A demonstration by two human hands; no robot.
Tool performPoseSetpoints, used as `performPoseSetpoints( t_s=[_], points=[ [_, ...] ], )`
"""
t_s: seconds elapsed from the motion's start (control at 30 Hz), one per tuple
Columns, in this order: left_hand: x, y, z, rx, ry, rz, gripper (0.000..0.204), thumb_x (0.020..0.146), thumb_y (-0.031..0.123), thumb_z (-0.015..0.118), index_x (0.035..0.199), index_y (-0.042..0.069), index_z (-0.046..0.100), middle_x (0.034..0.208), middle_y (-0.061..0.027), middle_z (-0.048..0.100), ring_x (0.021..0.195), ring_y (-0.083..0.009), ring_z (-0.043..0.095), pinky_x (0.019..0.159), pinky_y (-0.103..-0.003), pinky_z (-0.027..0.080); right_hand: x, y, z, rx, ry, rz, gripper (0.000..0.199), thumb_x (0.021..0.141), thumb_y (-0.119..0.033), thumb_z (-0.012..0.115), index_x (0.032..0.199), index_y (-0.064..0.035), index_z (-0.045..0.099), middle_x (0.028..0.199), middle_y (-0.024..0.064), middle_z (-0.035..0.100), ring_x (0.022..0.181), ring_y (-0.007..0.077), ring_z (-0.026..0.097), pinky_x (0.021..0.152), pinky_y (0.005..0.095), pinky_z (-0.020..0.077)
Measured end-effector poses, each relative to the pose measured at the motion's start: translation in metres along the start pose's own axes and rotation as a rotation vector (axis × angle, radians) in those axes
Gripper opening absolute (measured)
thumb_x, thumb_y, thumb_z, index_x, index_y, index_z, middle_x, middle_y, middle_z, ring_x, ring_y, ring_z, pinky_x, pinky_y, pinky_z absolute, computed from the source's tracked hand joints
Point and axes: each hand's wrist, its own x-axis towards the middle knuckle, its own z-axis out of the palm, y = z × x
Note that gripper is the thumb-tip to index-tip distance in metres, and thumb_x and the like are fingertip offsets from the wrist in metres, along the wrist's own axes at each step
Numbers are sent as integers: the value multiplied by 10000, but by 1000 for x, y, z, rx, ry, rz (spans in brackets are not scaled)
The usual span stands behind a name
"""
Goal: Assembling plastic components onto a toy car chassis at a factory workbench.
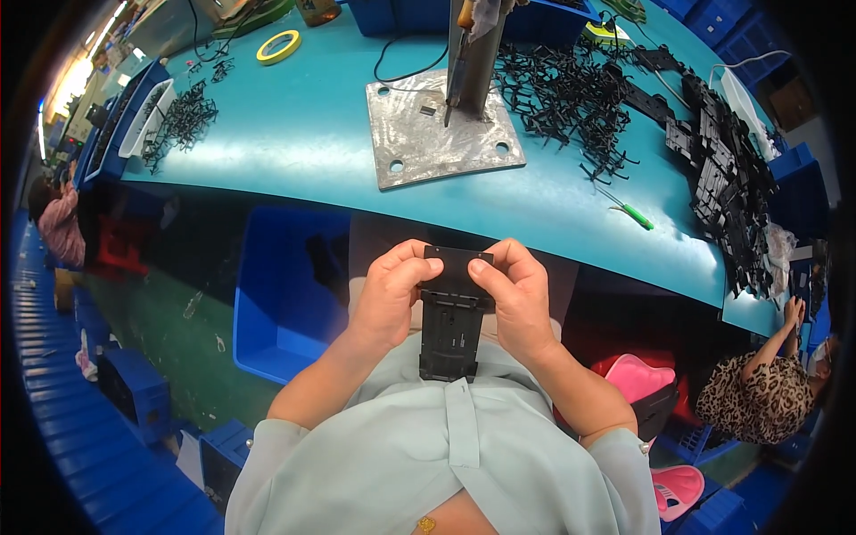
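Between my two hands, just off the table's front edge, is a long black plastic part (451,334). Its flat far end is pinched at the left corner by my left hand (393,287), thumb on top and fingers curled beneath. At the right corner my right hand (515,290) grips it the same way. The part's slotted near end reaches toward my shirt. Beyond the hands, a metal base plate (410,147) with corner holes lies on the teal table (294,152) and carries an upright metal post (471,76).
Small black plastic pieces (557,98) are heaped right of the post, others (183,116) at the left. Black plastic parts (713,152) pile along the right edge near a green-handled screwdriver (636,215). Yellow tape (278,47) lies far left. A blue bin (290,312) stands below. A co-worker (758,383) sits right.
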Motion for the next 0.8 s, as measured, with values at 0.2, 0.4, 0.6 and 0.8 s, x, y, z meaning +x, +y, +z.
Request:
performPoseSetpoints(
  t_s=[0.2,0.4,0.6,0.8],
  points=[
    [1,6,3,-65,35,-97,58,845,105,562,891,74,577,823,6,593,747,-80,534,710,-249,436,-3,-3,-1,-56,-18,32,106,869,-80,607,811,-60,520,768,-21,563,681,33,495,614,194,416],
    [0,-2,0,-17,43,15,51,873,97,572,908,62,585,829,4,605,744,-69,543,691,-240,445,0,-1,-2,-135,-31,7,128,874,-109,637,938,-34,555,826,-5,585,726,51,534,666,206,460],
    [-2,10,-4,64,168,359,37,898,45,566,922,30,591,833,-2,617,744,-43,552,686,-210,463,-1,-13,10,-830,3,-837,407,696,-100,764,1063,-6,615,1057,154,591,947,315,554,822,378,455],
    [-5,18,10,120,147,487,70,893,40,601,951,3,588,879,-25,631,766,-52,578,673,-202,490,-4,-10,30,-1046,-61,-901,614,664,-199,789,1184,33,559,1185,219,519,1061,377,502,895,432,431]
  ],
)
